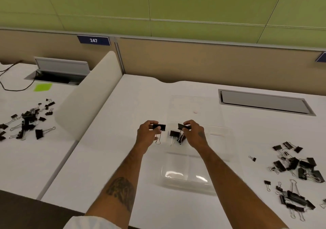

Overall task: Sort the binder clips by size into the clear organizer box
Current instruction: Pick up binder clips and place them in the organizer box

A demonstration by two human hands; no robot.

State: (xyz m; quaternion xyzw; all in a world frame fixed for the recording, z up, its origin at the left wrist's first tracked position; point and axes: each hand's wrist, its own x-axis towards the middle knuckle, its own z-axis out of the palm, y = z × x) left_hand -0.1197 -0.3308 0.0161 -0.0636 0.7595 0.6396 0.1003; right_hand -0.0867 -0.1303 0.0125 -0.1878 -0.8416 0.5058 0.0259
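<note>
Sorting looks barely begun: left hand (148, 133) and right hand (194, 133) each pinch a binder clip (159, 127) over the clear organizer box (187, 181), which holds about two clips (174, 133), while a big pile (296, 165) waits on the bench (123, 105).

My forearms are bare. A white sleeve (88, 222) covers my left elbow. Just beyond the sleeve, a large dark tattoo (121, 191) marks the forearm. Well apart from the sleeve, my right hand (194, 137) has a small dark tattoo (201, 134) on its back.
</note>
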